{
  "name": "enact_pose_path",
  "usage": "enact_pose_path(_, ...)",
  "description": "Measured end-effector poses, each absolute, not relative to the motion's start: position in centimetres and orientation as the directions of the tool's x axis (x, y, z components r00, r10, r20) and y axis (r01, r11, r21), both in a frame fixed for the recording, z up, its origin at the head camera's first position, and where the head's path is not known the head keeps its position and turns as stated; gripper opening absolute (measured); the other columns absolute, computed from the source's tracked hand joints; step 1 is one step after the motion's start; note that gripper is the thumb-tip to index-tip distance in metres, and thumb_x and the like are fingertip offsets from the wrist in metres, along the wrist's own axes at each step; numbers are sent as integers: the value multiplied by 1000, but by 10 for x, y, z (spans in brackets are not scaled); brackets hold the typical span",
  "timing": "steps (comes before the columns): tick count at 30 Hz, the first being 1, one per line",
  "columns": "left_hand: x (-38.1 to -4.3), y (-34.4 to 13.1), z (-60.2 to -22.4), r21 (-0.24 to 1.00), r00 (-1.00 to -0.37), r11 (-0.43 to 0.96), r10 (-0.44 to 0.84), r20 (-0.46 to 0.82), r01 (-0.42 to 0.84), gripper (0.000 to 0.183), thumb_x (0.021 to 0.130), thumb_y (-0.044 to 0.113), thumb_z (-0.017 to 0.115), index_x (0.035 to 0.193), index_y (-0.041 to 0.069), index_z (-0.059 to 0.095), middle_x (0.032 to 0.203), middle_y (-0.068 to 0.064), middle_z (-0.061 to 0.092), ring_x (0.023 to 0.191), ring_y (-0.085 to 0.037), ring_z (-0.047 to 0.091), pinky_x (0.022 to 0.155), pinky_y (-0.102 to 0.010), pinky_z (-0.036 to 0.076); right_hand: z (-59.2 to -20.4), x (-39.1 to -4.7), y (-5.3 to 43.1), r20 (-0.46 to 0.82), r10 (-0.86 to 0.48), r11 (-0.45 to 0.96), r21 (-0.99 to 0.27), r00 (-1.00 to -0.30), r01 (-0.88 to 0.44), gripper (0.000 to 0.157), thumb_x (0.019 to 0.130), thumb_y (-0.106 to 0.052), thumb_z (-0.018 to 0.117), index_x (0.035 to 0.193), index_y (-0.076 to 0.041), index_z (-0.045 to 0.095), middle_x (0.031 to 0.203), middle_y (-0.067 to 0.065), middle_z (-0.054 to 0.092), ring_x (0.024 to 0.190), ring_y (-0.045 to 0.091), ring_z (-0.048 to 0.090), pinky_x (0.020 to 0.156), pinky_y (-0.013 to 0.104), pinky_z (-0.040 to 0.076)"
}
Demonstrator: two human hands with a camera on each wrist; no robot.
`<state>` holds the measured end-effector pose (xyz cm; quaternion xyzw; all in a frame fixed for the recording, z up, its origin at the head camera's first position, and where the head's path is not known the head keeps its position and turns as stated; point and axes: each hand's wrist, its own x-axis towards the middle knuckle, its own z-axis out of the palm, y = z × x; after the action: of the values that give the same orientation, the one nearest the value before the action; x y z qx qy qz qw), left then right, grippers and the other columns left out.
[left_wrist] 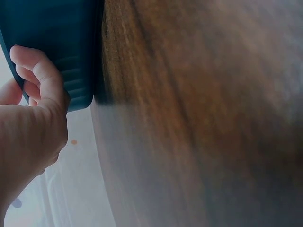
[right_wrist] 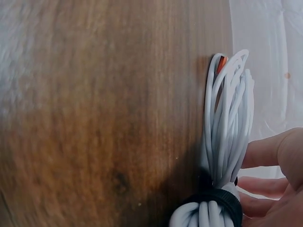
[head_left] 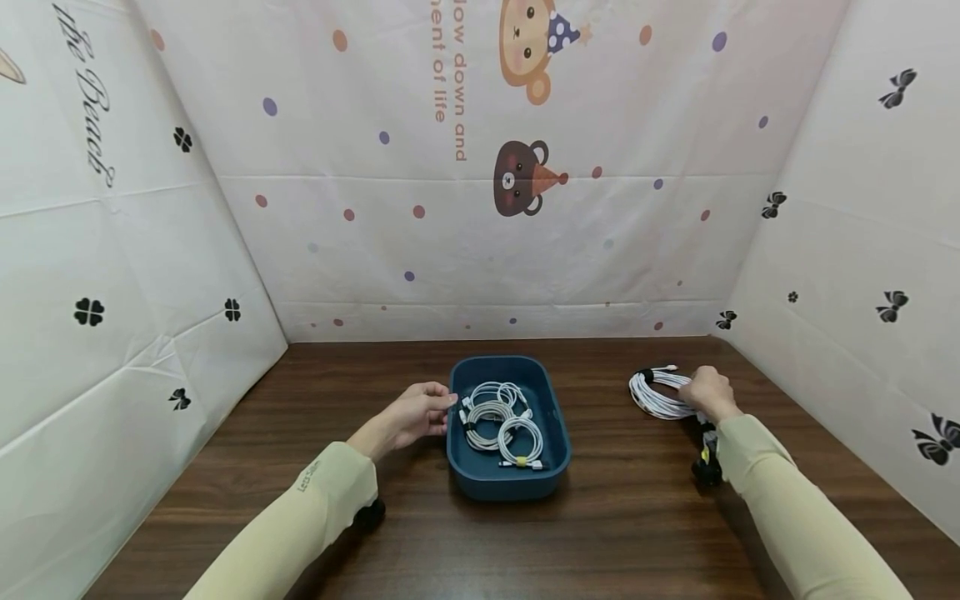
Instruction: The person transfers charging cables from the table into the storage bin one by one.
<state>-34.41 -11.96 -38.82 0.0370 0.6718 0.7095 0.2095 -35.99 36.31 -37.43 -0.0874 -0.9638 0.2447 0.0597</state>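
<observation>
A dark blue plastic bin stands mid-table, with several white coiled cables inside. One coil at the front has a yellow tie. My left hand grips the bin's left rim; in the left wrist view its bent forefinger lies against the outer wall, with the thumb past the rim. Over on the right, my right hand holds a larger coil of white cable at its right end. A black strap binds this coil in the right wrist view; some fingertips are hidden behind it.
The dark wooden table ends at a white patterned back sheet. Similar sheets rise along the left and right sides. A black wrist device sits under the right wrist.
</observation>
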Motion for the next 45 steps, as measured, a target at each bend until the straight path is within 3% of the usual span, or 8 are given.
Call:
enact_pose_path(8,-344,-119,-389,970,-912,-8,342,-227,-245,6,99,12,53,99,8,48,80,-3,54,66,-14,52,61,-28,49,-375,-361,363,76,219,864,-479,-973,157,35,80,-9,49,52,-18,30,51,-7,25,51,16,34,49,30,32)
enact_pose_path(16,-345,-120,-388,971,-913,0,339,-226,-240,7,99,13,53,99,8,49,80,-3,55,67,-14,52,62,-29,50,-371,-362,361,71,229,876,-450,-971,174,29,79,-10,51,56,-14,34,58,2,36,65,28,46,58,36,39)
enact_pose_path(26,-344,-120,-386,970,-911,-7,347,-224,-242,7,99,13,53,100,8,48,79,-3,55,66,-14,52,61,-28,50,-369,-366,356,77,201,891,-429,-977,149,33,80,-8,47,53,-16,30,53,-4,26,62,24,42,59,34,35)
enact_pose_path(30,-344,-120,-385,969,-911,-9,344,-227,-245,8,99,13,54,100,7,49,79,-3,55,66,-14,52,61,-28,50,-369,-367,357,96,200,890,-434,-975,140,27,78,-8,50,54,-12,39,57,3,40,68,28,45,60,35,37)
enact_pose_path(35,-344,-121,-385,971,-911,-4,347,-224,-240,9,99,13,54,101,7,48,79,-4,54,66,-14,52,61,-28,49,-364,-367,355,87,190,870,-476,-978,126,9,77,-5,50,71,2,53,71,14,51,75,33,49,61,38,40)
enact_pose_path(38,-345,-121,-385,970,-911,-3,343,-227,-243,9,99,13,53,101,7,48,79,-4,55,66,-14,52,61,-29,49,-361,-367,353,81,189,861,-492,-979,126,18,78,-6,50,85,9,56,83,23,55,82,38,51,67,43,44)
enact_pose_path(42,-345,-120,-386,969,-912,-11,340,-230,-248,9,99,14,54,101,7,48,79,-3,54,66,-14,52,61,-28,49,-356,-366,349,73,198,851,-507,-977,135,46,80,-9,49,120,16,51,121,36,52,108,51,50,85,55,45)
enact_pose_path(45,-345,-120,-387,969,-913,-12,338,-229,-247,9,98,14,54,100,7,48,80,-4,54,67,-14,51,61,-28,49,-354,-365,348,55,201,835,-531,-978,142,51,81,-9,48,125,16,48,126,38,48,109,52,49,83,53,46)
